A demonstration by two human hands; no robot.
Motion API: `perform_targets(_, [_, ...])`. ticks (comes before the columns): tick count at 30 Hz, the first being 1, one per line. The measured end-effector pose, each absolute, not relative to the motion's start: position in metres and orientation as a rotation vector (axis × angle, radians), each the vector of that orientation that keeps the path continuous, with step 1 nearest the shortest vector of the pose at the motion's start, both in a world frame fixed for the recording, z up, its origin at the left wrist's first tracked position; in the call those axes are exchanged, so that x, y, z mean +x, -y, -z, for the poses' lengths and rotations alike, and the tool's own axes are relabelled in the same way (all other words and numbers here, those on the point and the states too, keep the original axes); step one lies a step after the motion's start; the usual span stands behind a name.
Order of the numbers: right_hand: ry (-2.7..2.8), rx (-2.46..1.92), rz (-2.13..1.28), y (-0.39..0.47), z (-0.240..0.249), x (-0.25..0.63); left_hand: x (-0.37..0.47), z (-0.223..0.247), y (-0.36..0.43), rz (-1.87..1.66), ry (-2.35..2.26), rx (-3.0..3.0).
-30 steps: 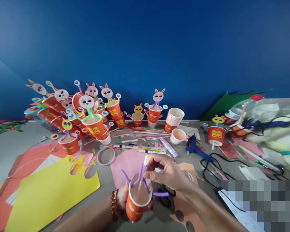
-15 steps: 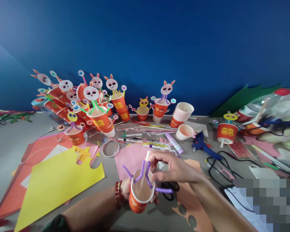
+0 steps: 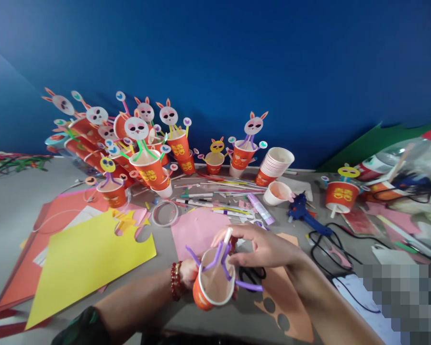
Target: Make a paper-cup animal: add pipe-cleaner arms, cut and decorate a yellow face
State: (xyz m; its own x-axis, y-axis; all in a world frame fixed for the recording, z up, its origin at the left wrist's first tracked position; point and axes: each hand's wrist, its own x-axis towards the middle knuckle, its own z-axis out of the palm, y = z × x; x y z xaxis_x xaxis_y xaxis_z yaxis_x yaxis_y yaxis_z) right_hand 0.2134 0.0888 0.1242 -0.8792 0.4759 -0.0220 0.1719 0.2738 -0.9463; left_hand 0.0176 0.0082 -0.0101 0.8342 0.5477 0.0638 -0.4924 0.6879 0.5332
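Low in the centre of the frame the left hand [image 3: 188, 273] wraps round an orange paper cup [image 3: 212, 287], though only a sliver of that hand shows behind the cup, while the right hand [image 3: 264, 247] pinches a white stick [image 3: 227, 237] at the rim, among purple pipe cleaners [image 3: 221, 254] whose lower ends are lost inside. Dark scissors [image 3: 253, 275] lie half covered under the right hand, on the desk [image 3: 10, 211]. Further out are a yellow sheet [image 3: 89, 258], a blue glue gun [image 3: 301, 213], crowded rabbit-faced cups [image 3: 143, 158] at upper left, and a pixelated patch [image 3: 398, 297] at lower right.
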Motion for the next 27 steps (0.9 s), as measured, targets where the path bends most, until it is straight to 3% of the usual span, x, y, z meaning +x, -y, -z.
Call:
perform_targets(14, [2.357, -0.72, -1.451, -0.075, -0.121, 0.195, 0.014, -0.019, -0.006, -0.591, -0.192, 0.645])
perform_targets(27, [2.375, -0.78, -1.381, -0.077, -0.121, 0.196, 0.017, -0.006, -0.008, -0.598, -0.136, 0.633])
